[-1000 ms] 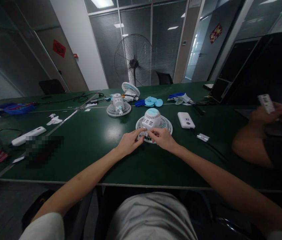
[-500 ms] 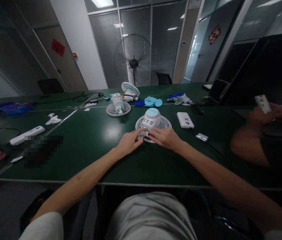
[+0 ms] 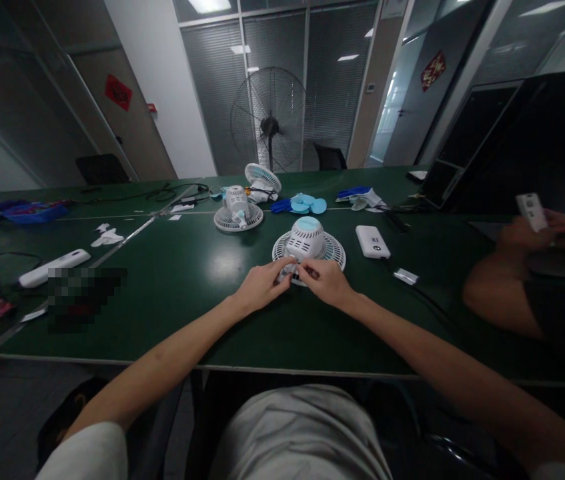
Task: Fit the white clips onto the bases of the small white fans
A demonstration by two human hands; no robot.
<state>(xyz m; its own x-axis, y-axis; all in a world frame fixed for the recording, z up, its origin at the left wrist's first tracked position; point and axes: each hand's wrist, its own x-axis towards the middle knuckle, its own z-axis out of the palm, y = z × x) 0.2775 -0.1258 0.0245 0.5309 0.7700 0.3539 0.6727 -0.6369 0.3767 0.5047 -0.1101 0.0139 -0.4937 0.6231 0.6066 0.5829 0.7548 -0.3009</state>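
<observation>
A small white fan [image 3: 307, 235] with a pale blue cap lies grille-down on the green table [image 3: 162, 307] in front of me. At its near edge, my left hand [image 3: 262, 285] is closed with thumb and fingers round a whitish part that sticks out from the fan's motor housing. My right hand [image 3: 327, 279] is beside it, its fingers curled into a pinch against the same part. What lies between the right fingertips is hidden. A white power bank [image 3: 373, 241] rests to the right of the fan.
Two more small fans, one grille-down [image 3: 237, 212] and one tilted up [image 3: 263, 181], stand farther back. Blue discs [image 3: 307, 203] and gloves [image 3: 361, 195] lie nearby. A co-worker's hand [image 3: 519, 233] holds a white device [image 3: 531, 211] at right. A white bar [image 3: 55, 268] lies left.
My right hand's fingers have curled in from a flatter reach to a tighter pinch at the fan's near edge. My left hand stays nearly in place.
</observation>
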